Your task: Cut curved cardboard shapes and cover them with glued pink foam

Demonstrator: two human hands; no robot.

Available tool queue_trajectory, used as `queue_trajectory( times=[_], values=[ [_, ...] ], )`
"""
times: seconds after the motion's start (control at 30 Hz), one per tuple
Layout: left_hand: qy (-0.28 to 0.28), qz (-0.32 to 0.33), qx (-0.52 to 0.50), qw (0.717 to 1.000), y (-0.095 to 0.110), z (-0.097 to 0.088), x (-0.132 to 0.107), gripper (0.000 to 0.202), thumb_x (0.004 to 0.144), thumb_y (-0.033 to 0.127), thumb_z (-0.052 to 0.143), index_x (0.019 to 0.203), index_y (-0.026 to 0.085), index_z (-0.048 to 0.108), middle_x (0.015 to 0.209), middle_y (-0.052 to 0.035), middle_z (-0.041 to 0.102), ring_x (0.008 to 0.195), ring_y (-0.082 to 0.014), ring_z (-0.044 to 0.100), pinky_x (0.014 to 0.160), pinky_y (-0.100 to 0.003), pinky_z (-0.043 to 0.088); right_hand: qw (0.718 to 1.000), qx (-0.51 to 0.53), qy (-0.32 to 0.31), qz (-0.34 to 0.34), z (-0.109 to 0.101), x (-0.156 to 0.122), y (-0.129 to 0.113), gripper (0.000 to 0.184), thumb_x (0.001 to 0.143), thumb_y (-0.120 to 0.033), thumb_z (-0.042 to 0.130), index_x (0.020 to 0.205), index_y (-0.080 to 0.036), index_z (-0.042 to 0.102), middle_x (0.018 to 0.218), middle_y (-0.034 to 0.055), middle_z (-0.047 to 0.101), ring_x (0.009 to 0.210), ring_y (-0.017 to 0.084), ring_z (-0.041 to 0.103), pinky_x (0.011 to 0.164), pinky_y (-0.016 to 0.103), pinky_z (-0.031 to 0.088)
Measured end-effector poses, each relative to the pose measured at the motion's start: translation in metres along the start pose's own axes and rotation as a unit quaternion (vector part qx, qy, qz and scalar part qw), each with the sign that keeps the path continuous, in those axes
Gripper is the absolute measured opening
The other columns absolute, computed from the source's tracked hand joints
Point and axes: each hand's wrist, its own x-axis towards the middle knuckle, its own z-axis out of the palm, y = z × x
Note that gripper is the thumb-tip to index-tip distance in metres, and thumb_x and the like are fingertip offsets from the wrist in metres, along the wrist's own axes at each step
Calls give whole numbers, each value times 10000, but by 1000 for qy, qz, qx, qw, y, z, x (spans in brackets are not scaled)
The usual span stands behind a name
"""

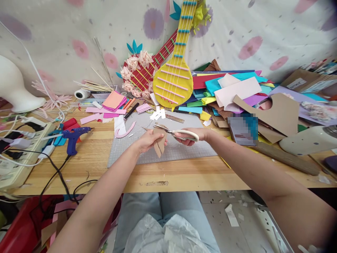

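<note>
Had a flower-printed curtain (105,21) hanging along the far side, apparently as a backdrop. Relied on the wooden worktop (92,165) in front of it to carry everything, with a grey cutting mat (181,149) at the near middle, likely to shield the wood from blades. Had a heap of coloured sheets (238,91) stacked loosely to the far right, presumably for easy reach, and a yellow instrument (175,82) overlapping a red instrument (143,75), both tilted at the far side, probably for lack of any stand. Had a power strip (25,172) at the left, with a blue glue gun (73,140) just to its right, perhaps to be near power. Held scissors (171,132) in the right hand (202,133) over the mat, with fingers curled round the handles to steer the blades leftward. Pinched a brown pointed piece (159,146) between thumb and fingers of the left hand (147,141), also over the mat, seemingly to steady it by the blades. Could not tell of any contact between blades and piece. Had white scraps (158,114) lying just beyond, apparently out of the way.
</note>
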Motion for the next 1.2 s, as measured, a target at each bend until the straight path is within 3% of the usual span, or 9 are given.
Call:
queue_trajectory(
  times=[0.13, 0.33, 0.47, 0.6, 0.67, 0.83, 0.97, 1.07, 1.2],
  values=[
    [-12, -3, 6, 1000, 0, -1, -1, 194, 692, 227, 678, 802, 104, 577, 667, -60, 673, 553, -132, 619, 570, -247, 483, 1000, -20, -7, -1, -2, -2, 0, 505, 767, -655, 474, 699, -157, 423, 547, -63, 290, 442, 27, 267, 384, 138, 258],
    [-22, -12, 18, 1000, 2, -2, -3, 129, 710, 200, 650, 772, 103, 591, 654, -70, 665, 543, -136, 619, 578, -257, 482, 998, -61, 25, 15, -3, -3, 0, 528, 724, -678, 510, 726, -152, 466, 586, -27, 381, 471, 47, 375, 412, 165, 347],
    [-46, -20, 32, 998, 6, -7, -6, 132, 703, 199, 658, 767, 98, 603, 666, -76, 664, 550, -142, 620, 581, -271, 490, 997, -60, 31, 22, -1, -7, -3, 538, 712, -688, 515, 727, -151, 476, 577, -25, 392, 470, 52, 382, 406, 170, 334],
    [-65, -39, 47, 996, 11, -11, -7, 119, 721, 184, 637, 788, 87, 617, 683, -85, 668, 566, -147, 627, 576, -268, 496, 1000, -25, -5, 12, 3, -8, -5, 522, 717, -671, 529, 703, -156, 446, 545, -59, 317, 448, 37, 309, 395, 163, 274],
    [-50, -36, 35, 997, 11, -12, -5, 127, 740, 196, 626, 803, 87, 625, 716, -98, 677, 584, -147, 633, 577, -265, 503, 1000, 4, -8, -20, 6, -5, -3, 512, 735, -663, 516, 706, -159, 432, 548, -64, 310, 449, 34, 287, 402, 166, 261],
    [26, 16, -50, 998, 7, -10, 2, 177, 801, 229, 568, 922, 115, 628, 924, -101, 689, 696, -132, 655, 556, -217, 514, 988, 65, 76, -119, 14, 7, 6, 496, 805, -665, 394, 760, -172, 419, 522, -69, 322, 438, 46, 297, 417, 184, 259],
    [116, 81, -48, 989, 1, -5, 4, 141, 793, 238, 592, 854, 111, 593, 844, -76, 687, 458, -29, 518, 351, -125, 335, 990, 56, 64, -109, 18, 10, 10, 493, 822, -665, 351, 779, -177, 411, 519, -60, 356, 439, 63, 331, 415, 199, 259],
    [112, 115, 6, 987, -2, 0, 1, 147, 771, 241, 615, 796, 110, 554, 754, -66, 676, 371, -10, 413, 301, -136, 227, 993, 47, 39, -105, 18, 10, 12, 515, 823, -682, 304, 801, -181, 419, 525, -53, 375, 450, 72, 345, 432, 210, 276],
    [83, 113, 41, 989, -3, 3, -5, 194, 748, 278, 638, 778, 112, 543, 696, -59, 661, 370, -18, 408, 297, -139, 197, 994, 39, 30, -101, 17, 9, 16, 532, 822, -695, 271, 801, -184, 420, 539, -45, 382, 468, 81, 350, 449, 220, 278]
  ],
)
